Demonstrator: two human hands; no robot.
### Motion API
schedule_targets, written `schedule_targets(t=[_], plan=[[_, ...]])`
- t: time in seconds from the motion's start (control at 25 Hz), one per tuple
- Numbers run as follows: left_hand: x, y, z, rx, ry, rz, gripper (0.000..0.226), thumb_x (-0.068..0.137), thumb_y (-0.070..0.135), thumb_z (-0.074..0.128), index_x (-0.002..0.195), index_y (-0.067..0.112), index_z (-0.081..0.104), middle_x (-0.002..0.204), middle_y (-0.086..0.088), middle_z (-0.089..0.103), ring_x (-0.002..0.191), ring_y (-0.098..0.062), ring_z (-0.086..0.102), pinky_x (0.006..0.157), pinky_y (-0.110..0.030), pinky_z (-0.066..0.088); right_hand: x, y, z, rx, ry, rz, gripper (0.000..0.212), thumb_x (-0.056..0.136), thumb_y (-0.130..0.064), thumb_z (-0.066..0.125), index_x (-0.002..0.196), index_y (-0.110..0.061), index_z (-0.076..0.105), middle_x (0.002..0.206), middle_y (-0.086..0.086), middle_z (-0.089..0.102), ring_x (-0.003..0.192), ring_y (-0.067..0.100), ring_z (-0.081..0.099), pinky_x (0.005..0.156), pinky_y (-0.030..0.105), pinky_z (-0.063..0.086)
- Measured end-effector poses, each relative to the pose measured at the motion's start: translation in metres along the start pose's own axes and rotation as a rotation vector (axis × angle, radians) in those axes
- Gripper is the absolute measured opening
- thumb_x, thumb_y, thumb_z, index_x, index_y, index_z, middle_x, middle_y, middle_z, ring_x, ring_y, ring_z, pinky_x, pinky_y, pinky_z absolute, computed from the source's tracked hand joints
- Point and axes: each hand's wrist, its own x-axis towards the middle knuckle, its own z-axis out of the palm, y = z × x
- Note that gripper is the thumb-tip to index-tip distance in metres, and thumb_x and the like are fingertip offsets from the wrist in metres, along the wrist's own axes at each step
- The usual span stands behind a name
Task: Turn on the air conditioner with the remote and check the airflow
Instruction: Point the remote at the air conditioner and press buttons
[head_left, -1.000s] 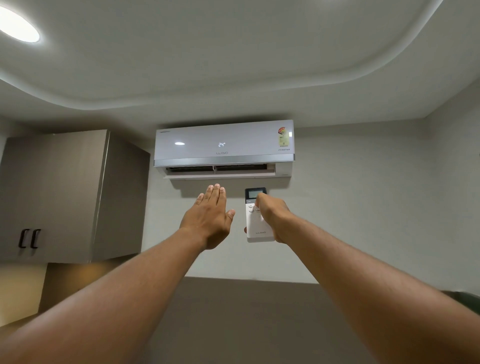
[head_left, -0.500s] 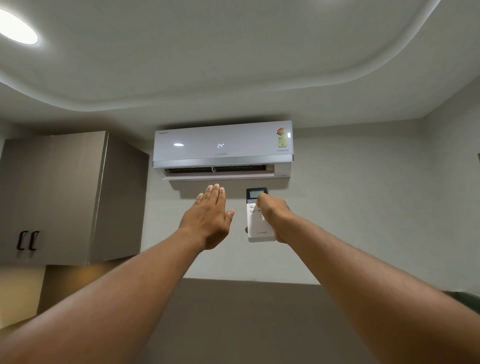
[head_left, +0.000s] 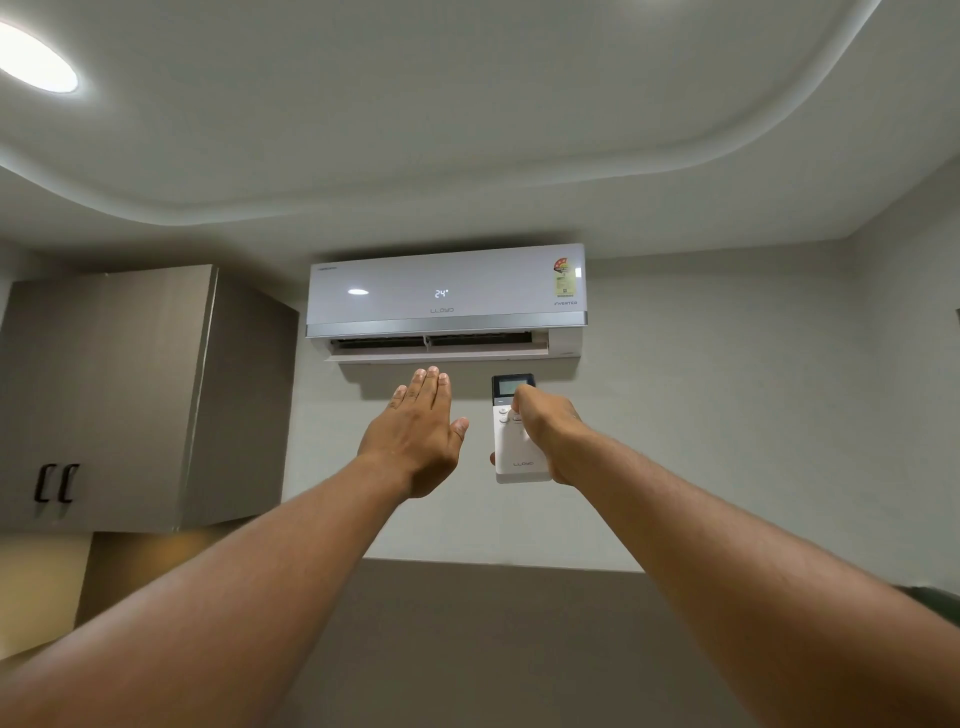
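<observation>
Head view: the white remote (head_left: 519, 434) points up at the wall-mounted air conditioner (head_left: 447, 301), which shows 24 with its flap open. The right hand (head_left: 545, 431) grips it, thumb seemingly on a button. The left hand (head_left: 415, 431) is flat, fingers together, below the vent.

No visible change since earlier.

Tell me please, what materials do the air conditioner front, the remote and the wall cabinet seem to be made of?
Air conditioner front: probably glossy plastic, since it mirrors the ceiling light; a silver, metal-look strip runs below.
Remote: matte white plastic, apparently, with no glare on its body.
Wall cabinet: likely grey-brown wood-grain laminate with faint streaks; dark handles, possibly metal.
</observation>
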Motion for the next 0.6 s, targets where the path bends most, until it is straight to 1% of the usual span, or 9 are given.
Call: schedule_targets(t=[0.08,0.12,0.24,0.28,0.6], plan=[[0.0004,-0.0004,-0.0003,0.0,0.0,-0.001,0.067,0.1,0.046,0.016,0.153,0.009,0.0,0.162,-0.009,-0.003,0.148,-0.022,-0.004,0.117,-0.035,0.0,0.0012,0.0004,-0.0004,0.0,-0.004,0.0,0.015,0.098,-0.026,0.05,0.101,-0.013,0.056,0.134,0.023,0.072,0.124,0.043,0.073,0.112,0.052,0.059],[0.0005,-0.0006,-0.0005,-0.002,0.0,-0.001,0.067,0.1,0.046,0.016,0.153,0.009,0.0,0.162,-0.009,-0.003,0.149,-0.022,-0.004,0.117,-0.035,0.0,0.0013,0.0006,-0.0007,0.002,-0.007,0.001,0.015,0.097,-0.026,0.05,0.103,-0.013,0.056,0.134,0.023,0.072,0.124,0.044,0.074,0.112,0.052,0.058],[0.0003,-0.0009,-0.001,-0.008,0.0,-0.001,0.067,0.1,0.046,0.016,0.153,0.009,0.0,0.163,-0.009,-0.003,0.149,-0.022,-0.004,0.118,-0.035,0.0,0.0001,0.0011,-0.0014,0.006,-0.009,0.004,0.013,0.096,-0.025,0.049,0.088,-0.015,0.052,0.134,0.023,0.074,0.123,0.044,0.075,0.111,0.051,0.059],[-0.0002,-0.0008,-0.001,-0.008,-0.001,-0.002,0.067,0.1,0.046,0.016,0.153,0.009,0.0,0.163,-0.009,-0.003,0.149,-0.022,-0.004,0.118,-0.035,0.001,-0.0001,0.0016,-0.0018,0.007,-0.006,0.006,0.013,0.096,-0.024,0.05,0.086,-0.016,0.051,0.134,0.023,0.074,0.122,0.043,0.076,0.111,0.05,0.059],[-0.0031,0.0011,-0.0018,-0.008,-0.007,-0.006,0.067,0.1,0.045,0.016,0.153,0.009,0.0,0.163,-0.01,-0.003,0.149,-0.022,-0.004,0.118,-0.036,0.001,-0.0014,0.0011,-0.0026,0.006,0.0,0.003,0.015,0.097,-0.025,0.05,0.085,-0.017,0.051,0.131,0.022,0.074,0.121,0.042,0.076,0.109,0.049,0.06]])
